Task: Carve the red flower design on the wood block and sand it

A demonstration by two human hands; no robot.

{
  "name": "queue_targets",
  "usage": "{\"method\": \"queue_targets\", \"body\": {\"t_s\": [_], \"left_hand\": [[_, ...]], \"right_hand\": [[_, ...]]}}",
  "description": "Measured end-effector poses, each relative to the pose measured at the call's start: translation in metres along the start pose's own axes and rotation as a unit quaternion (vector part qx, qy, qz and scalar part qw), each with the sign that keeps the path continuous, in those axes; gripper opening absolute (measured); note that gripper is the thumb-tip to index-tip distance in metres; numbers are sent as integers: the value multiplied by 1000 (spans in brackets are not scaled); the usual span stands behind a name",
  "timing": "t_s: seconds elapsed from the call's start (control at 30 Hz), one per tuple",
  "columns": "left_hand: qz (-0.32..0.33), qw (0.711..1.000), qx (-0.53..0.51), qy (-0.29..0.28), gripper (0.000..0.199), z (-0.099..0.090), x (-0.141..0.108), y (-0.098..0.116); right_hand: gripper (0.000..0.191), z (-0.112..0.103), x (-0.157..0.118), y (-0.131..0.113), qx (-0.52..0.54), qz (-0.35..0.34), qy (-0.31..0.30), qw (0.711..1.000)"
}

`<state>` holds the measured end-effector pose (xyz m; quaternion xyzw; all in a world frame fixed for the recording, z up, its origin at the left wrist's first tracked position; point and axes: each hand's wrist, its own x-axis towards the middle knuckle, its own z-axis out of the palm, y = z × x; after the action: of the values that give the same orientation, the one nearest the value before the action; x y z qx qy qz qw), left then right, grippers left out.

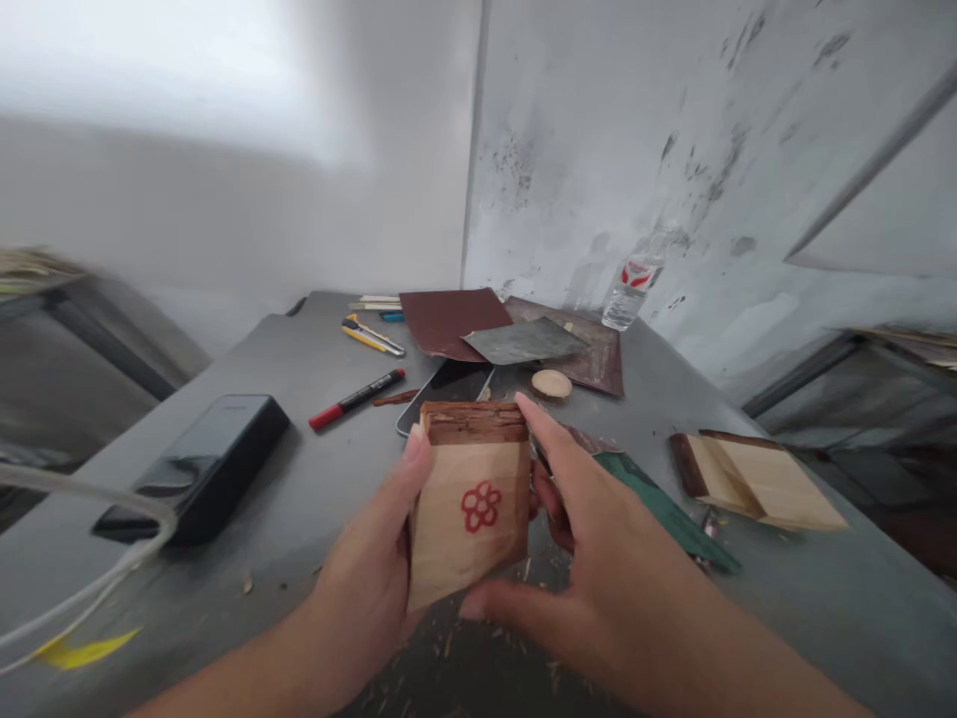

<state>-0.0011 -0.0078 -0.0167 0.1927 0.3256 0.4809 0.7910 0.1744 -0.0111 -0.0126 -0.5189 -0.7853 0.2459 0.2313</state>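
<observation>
A pale wooden block (456,538) with a red flower drawn on its face and rough brown bark along its top edge is held upright at the centre. My left hand (378,548) grips its left side, the thumb near the upper left corner. At the right side is my right hand (590,519), its index fingertip touching the upper right corner and its thumb apart below the block. The other right fingers curl behind something dark beside the block, too hidden to name.
Behind the block lie a red marker (357,399), a yellow cutter (374,336), a phone (447,384), sandpaper sheets (460,321) and a round wood slice (551,385). A black device (216,459) sits left; wood pieces (763,479), a green item (665,509) and a bottle (632,289) are right.
</observation>
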Motion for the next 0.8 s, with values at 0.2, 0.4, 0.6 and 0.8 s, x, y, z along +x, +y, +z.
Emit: {"method": "queue_targets", "body": {"t_s": [0.2, 0.4, 0.6, 0.8], "left_hand": [[35, 997, -36, -65, 35, 2, 1, 8], [29, 991, -83, -99, 46, -7, -2, 16], [62, 987, -50, -138, 42, 2, -4, 21], [67, 988, -57, -124, 27, 2, -4, 21]], "right_hand": [[102, -12, -1, 2, -30, -22, 4, 999], [41, -24, -3, 5, -42, -15, 70, 997], [25, -30, 1, -5, -43, -37, 12, 998], [25, -31, 3, -11, 0, -44, -58, 997]]}}
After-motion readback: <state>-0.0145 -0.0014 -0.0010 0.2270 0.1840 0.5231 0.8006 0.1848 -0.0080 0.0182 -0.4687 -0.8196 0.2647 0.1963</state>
